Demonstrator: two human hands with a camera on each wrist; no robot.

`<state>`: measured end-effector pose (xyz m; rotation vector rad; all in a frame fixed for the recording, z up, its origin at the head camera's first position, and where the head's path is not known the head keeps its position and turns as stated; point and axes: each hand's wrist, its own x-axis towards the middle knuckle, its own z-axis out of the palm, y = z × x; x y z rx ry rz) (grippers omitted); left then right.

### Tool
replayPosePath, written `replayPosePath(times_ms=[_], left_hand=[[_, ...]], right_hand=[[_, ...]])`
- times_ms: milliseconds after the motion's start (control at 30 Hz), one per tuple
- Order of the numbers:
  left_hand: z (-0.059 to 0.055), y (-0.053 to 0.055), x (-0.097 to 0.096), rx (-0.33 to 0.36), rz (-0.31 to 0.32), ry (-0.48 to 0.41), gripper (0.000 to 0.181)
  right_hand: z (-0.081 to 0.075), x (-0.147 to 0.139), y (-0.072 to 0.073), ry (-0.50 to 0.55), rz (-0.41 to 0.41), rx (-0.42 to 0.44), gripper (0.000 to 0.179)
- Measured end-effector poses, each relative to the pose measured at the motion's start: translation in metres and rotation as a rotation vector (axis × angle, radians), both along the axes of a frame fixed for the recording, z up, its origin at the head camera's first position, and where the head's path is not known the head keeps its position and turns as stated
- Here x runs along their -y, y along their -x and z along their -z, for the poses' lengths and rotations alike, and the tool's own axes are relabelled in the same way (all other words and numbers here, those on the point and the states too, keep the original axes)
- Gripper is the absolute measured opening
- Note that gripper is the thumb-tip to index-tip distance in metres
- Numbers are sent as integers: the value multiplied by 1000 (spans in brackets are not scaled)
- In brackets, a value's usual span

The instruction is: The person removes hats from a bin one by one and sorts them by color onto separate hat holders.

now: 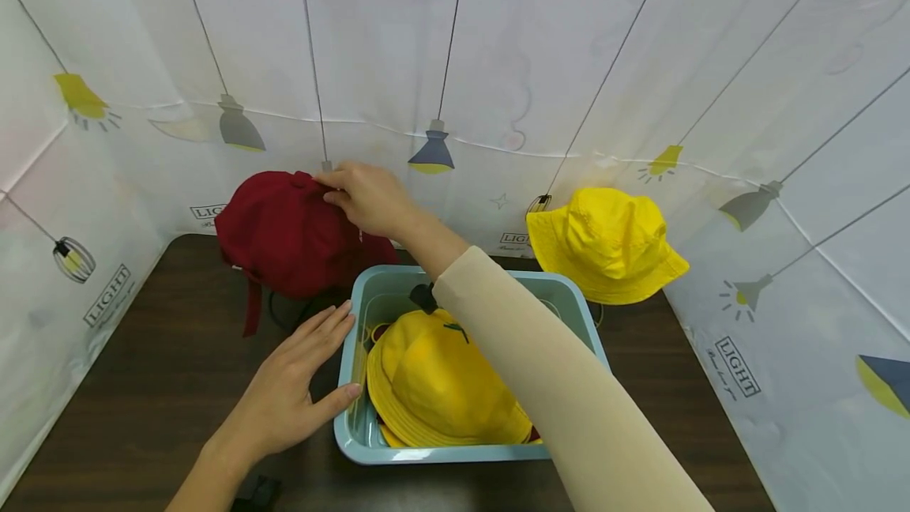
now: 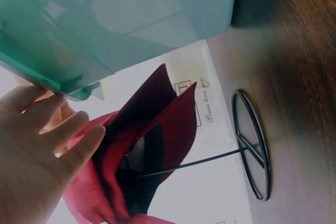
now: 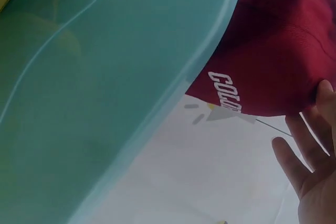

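A dark red baseball cap [image 1: 291, 235] sits on a black wire stand [image 2: 252, 145] at the back left. Two brims show on it in the left wrist view. My right hand [image 1: 373, 200] reaches across and pinches the top of its crown between thumb and fingers. White lettering shows on the cap's side in the right wrist view. Fingers spread, my left hand [image 1: 291, 389] rests against the left rim of a light blue plastic basin [image 1: 347, 374]. Inside the basin lies a yellow bucket hat [image 1: 441, 385] with more yellow and red cloth beneath it, partly hidden by my right sleeve.
A second yellow bucket hat [image 1: 604, 247] is perched at the back right, behind the basin. White sheeting [image 1: 498, 38] printed with lamps stands around the back and sides of the dark wooden table [image 1: 142, 393]. A small black object [image 1: 259, 492] lies by my left wrist.
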<state>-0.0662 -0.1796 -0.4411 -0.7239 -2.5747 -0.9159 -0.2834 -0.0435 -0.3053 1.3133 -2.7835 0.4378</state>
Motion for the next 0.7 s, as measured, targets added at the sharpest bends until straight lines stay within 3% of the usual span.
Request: replayPosePath(times_ms=[233,700], left_hand=[[0,0,1,-2,-3,10,84],[0,0,0,12,-14,18,83]], right_hand=[[-4,-3,-3,-11,5,6,44],[-30,-32,-22,-27,-1,9,52]])
